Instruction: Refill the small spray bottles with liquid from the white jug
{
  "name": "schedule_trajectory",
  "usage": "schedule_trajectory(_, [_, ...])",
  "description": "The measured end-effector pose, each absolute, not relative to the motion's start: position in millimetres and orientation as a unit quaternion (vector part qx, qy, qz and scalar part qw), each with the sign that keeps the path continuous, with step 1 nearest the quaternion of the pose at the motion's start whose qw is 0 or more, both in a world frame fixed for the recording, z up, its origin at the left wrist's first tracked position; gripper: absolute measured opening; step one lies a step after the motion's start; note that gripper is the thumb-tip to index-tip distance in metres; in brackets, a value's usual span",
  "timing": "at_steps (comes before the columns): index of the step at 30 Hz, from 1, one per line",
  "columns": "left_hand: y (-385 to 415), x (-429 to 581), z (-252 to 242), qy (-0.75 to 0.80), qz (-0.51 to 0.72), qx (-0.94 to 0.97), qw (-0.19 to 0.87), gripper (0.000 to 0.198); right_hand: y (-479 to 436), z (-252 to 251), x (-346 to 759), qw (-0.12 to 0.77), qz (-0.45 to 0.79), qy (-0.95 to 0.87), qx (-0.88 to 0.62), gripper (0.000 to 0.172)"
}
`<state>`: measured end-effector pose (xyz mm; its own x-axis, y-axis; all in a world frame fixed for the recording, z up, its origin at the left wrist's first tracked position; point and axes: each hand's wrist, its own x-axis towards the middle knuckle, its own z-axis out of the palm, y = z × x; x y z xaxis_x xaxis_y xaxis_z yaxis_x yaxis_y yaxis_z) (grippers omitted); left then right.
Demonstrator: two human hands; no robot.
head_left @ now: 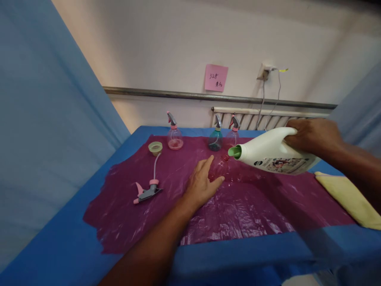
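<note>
My right hand [309, 135] is closed round the handle of a large white jug [276, 153], tipped to the left. The jug's green spout [235, 152] is beside the neck of a clear, uncapped bottle [218, 169] on a purple plastic sheet [125, 214]. My left hand [202, 180] is at this bottle's left side, thumb and fingers spread; whether they touch it I cannot tell. A pink and grey spray head [148, 192] with its tube lies to the left, the tube's end near a pale green lid [155, 148].
Behind stand a spray bottle with pink liquid [175, 139], a teal spray bottle [215, 139] and another pink-collared spray bottle [233, 137]. A folded yellow cloth [348, 198] lies at the right. Blue curtains hang at both sides; a pink note [216, 78] is on the wall.
</note>
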<state>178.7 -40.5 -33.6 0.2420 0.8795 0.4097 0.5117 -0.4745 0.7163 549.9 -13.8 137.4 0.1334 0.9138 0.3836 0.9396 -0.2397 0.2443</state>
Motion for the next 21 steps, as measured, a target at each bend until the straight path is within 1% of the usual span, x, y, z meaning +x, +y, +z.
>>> schedule_trajectory(7, [-40.2,178.8,-34.5,0.462,0.406,0.755,0.228,0.081,-12.4,141.7,550.2,0.037,-0.226,-0.622,-0.749,0.028])
schedule_trajectory(13, [-41.3,179.6,-32.3,0.459,0.407,0.757,0.224,0.079,-13.1,144.6,548.4,0.025,-0.221,-0.622,-0.751,0.026])
schedule_trajectory(21, [-41.0,179.7,-34.4,0.454,0.411,0.760,0.220,0.080,-14.5,146.1,549.9,0.006,-0.259,-0.626,-0.735,0.031])
